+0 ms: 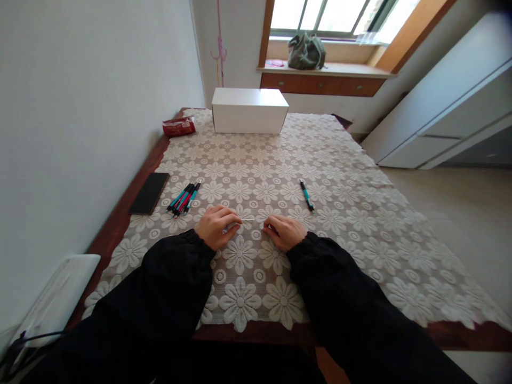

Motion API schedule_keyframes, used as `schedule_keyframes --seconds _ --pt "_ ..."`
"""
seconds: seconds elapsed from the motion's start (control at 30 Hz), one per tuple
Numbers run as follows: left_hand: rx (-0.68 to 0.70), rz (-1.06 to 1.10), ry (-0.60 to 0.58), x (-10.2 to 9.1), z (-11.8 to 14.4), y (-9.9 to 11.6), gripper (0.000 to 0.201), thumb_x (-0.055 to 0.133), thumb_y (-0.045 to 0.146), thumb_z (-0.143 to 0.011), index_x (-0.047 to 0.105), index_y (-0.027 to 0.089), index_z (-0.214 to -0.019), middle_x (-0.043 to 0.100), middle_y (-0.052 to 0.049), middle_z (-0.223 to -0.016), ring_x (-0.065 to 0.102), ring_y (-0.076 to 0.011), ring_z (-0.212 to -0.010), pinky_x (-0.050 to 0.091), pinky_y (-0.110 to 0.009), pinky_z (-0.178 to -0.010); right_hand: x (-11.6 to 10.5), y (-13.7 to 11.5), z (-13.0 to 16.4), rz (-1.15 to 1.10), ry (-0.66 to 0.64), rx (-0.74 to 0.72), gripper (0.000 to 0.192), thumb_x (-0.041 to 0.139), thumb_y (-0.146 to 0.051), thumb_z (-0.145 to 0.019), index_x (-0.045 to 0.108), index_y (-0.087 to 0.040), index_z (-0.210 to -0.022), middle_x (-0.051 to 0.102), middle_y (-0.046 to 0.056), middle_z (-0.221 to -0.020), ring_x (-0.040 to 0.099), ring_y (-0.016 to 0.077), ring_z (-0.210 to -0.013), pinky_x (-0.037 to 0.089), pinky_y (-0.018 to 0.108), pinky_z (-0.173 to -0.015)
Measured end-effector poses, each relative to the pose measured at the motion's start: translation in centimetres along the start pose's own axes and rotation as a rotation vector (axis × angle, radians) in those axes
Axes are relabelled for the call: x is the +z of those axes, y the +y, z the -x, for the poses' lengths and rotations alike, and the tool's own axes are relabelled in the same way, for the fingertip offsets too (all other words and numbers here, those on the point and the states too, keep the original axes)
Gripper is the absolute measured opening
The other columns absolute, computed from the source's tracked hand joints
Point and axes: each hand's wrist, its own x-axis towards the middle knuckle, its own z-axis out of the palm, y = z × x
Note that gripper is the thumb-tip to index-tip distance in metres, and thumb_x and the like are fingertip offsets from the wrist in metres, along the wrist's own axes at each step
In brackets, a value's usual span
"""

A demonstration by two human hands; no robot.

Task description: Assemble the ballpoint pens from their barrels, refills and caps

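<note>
Lace-covered surface [340,202]: left hand [216,226] and right hand [285,232] pinching thin white refill [248,220]; one pen [306,194] apart, pen bundle [184,199] untouched.

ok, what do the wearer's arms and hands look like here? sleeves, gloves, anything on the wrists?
Both arms wear loose black long sleeves, gathered at the cuffs. The left sleeve and right sleeve look plain, with no visible print or logo. The left hand and right hand are bare: no gloves. No watch, rings or straps show, though the cuffs cover the wrists.
</note>
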Motion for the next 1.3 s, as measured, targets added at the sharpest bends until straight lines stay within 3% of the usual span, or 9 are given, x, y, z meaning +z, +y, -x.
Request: schedule_keyframes --seconds 0.23,0.43,0.73,0.83,0.97,1.03,1.3 --pt "0.064 0.044 -0.051 0.3 0.3 2.0 0.020 0.067 0.039 -0.094 0.072 0.024 -0.108 0.077 -0.001 -0.092 0.066 -0.0196 -0.087 0.051 -0.035 -0.083 0.1 -2.5 0.2 -0.192 0.091 -0.121 0.013 0.050 -0.026 -0.100 0.061 -0.022 -0.094 0.068 0.003 -0.083 0.063 0.0155 -0.072 0.043 0.026 -0.067" --pt "0.075 0.104 -0.001 0.7 0.5 2.4 0.017 0.065 0.039 -0.096 0.072 0.024 -0.098 0.075 -0.001 -0.085 0.068 -0.0166 -0.082 0.053 -0.032 -0.084 0.4 -3.8 0.5 -0.338 0.141 -0.148 0.018 0.048 -0.031 -0.103 0.061 -0.023 -0.095 0.067 0.003 -0.082 0.062 0.0157 -0.072 0.047 0.027 -0.067" --pt "0.103 0.182 0.057 1.0 0.7 2.6 0.010 0.065 0.028 -0.096 0.073 0.023 -0.095 0.076 -0.003 -0.084 0.068 -0.0172 -0.081 0.056 -0.031 -0.078 -0.1 -4.1 0.3 -0.374 0.193 -0.146 0.017 0.050 -0.030 -0.102 0.062 -0.022 -0.093 0.061 0.002 -0.076 0.058 0.0151 -0.068 0.047 0.027 -0.065" --pt "0.112 0.205 0.088 0.7 0.6 2.7 0.009 0.064 0.025 -0.096 0.073 0.022 -0.094 0.076 -0.003 -0.083 0.067 -0.0171 -0.078 0.057 -0.032 -0.076 0.0 -4.1 0.3 -0.381 0.205 -0.154 0.015 0.052 -0.029 -0.100 0.063 -0.022 -0.107 0.061 0.002 -0.076 0.059 0.0173 -0.072 0.050 0.030 -0.071" --pt "0.072 0.226 0.175 0.2 0.4 2.9 0.010 0.063 0.025 -0.096 0.072 0.022 -0.094 0.077 -0.003 -0.084 0.067 -0.0169 -0.077 0.058 -0.032 -0.076 0.0 -4.0 0.4 -0.376 0.173 -0.163 0.040 0.044 -0.020 -0.099 0.051 -0.021 -0.139 0.069 0.006 -0.092 0.063 0.0213 -0.085 0.053 0.036 -0.082" --pt "0.069 0.233 0.209 0.1 0.3 3.0 0.008 0.064 0.024 -0.095 0.072 0.022 -0.093 0.077 -0.003 -0.084 0.067 -0.0170 -0.077 0.058 -0.032 -0.076 0.1 -4.0 0.5 -0.376 0.151 -0.166 0.046 0.041 -0.017 -0.099 0.043 -0.021 -0.145 0.071 0.006 -0.096 0.064 0.0221 -0.089 0.053 0.038 -0.086" --pt "0.097 0.238 0.183 0.2 0.3 3.1 0.007 0.063 0.023 -0.095 0.070 0.022 -0.092 0.077 -0.003 -0.084 0.066 -0.0165 -0.075 0.057 -0.032 -0.075 1.2 -3.9 0.6 -0.383 0.189 -0.175 0.031 0.045 -0.019 -0.102 0.045 -0.024 -0.132 0.074 0.009 -0.105 0.068 0.0237 -0.099 0.053 0.038 -0.088"
